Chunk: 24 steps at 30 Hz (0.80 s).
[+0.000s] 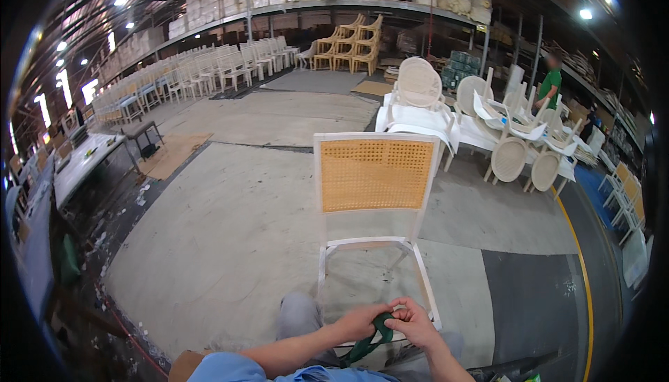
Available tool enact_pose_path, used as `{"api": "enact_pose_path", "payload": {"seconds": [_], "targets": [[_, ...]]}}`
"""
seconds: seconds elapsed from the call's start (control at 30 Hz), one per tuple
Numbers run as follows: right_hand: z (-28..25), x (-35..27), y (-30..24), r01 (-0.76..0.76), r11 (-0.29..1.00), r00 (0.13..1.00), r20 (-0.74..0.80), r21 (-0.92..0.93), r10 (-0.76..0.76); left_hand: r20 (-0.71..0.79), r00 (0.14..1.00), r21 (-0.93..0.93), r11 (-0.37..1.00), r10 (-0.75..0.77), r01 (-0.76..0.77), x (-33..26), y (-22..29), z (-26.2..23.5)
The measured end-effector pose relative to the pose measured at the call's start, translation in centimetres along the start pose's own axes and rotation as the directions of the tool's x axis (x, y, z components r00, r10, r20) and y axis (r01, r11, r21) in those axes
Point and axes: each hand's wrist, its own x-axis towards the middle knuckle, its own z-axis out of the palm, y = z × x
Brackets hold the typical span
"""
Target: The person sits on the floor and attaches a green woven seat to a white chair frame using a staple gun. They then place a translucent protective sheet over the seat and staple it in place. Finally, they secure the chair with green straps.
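Note:
A dark green strip (377,333), which looks like cloth or sandpaper, runs between my two hands close to my lap. My left hand (363,321) is closed on one part of it. With bent fingers, my right hand (414,322) pinches the strip right beside the left one. Just beyond them stands a pale wooden chair frame (426,283), upright, with an open seat frame. Its backrest carries a tan woven cane panel (376,174). My hands overlap the near end of the seat frame; whether they touch it I cannot tell.
White-covered tables (421,123) at the right hold stacked chair frames (514,146). A person in a green shirt (549,89) stands behind them. Rows of pale chairs (202,75) fill the back left. A long table (87,162) stands at left. Cardboard sheets (202,222) cover the floor.

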Motion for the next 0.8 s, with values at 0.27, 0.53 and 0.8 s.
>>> {"api": "enact_pose_path", "payload": {"seconds": [0.27, 0.53, 0.8], "targets": [[3.1, -3.2, 2.6, -0.265, 0.964, 0.954, 0.144, -0.013, 0.264, -0.563, 0.789, 0.200, 0.967, 0.245, -0.158, 2.3, 2.8, -7.8], [-8.8, -9.1, -5.8, -0.357, 0.887, 0.916, 0.073, -0.294, 0.393, -0.782, 0.617, -0.318, 0.906, -0.084, -0.279, 3.2, 2.8, -16.9], [-19.6, -21.6, -22.7, 0.525, 0.709, 0.661, -0.300, -0.471, -0.688, -0.670, 0.632, -0.614, 0.769, -0.390, -0.176, 0.5, -1.0, -15.4]]}}
